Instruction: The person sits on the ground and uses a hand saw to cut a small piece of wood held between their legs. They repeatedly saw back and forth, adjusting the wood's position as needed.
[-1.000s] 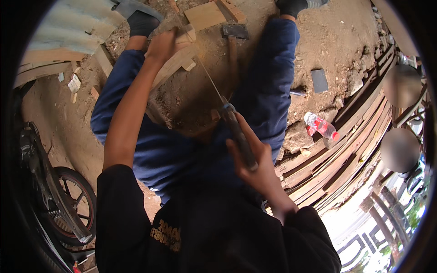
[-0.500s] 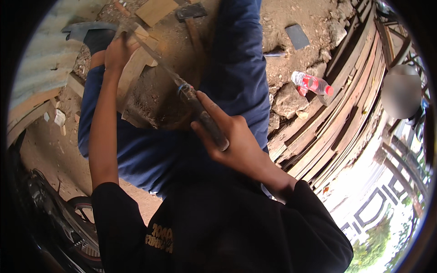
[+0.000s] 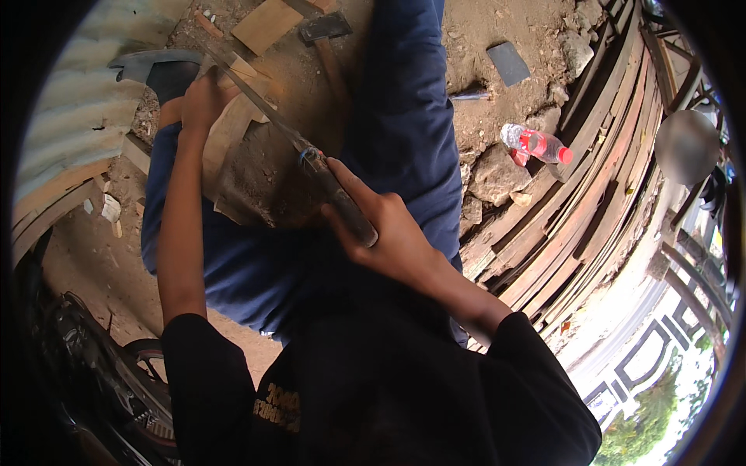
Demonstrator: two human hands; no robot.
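Note:
My right hand (image 3: 378, 225) is closed round the dark cylindrical handle of a long, narrow saw (image 3: 276, 120), whose blade runs diagonally up to the left over a pale piece of wood (image 3: 241, 68). My left hand (image 3: 205, 105) is closed on that wood, just beside the blade. Lower down, a longer board (image 3: 221, 151) lies on the dirt between my legs. A hammer (image 3: 325, 31) with a dark head and wooden handle lies beyond, near a square wooden board (image 3: 266, 25).
Corrugated sheeting (image 3: 74, 132) stands at left, above a motorbike (image 3: 116, 380). Stacked planks (image 3: 567, 233) fill the right. A plastic bottle (image 3: 544, 146) lies by rocks (image 3: 497, 175), with a dark flat slab (image 3: 507, 64) farther up. My legs (image 3: 400, 116) frame the work.
Since a second ago, my right hand and the saw have shifted up and left in the view, as has the wood with my left hand. The surroundings have shifted too, as the camera turned.

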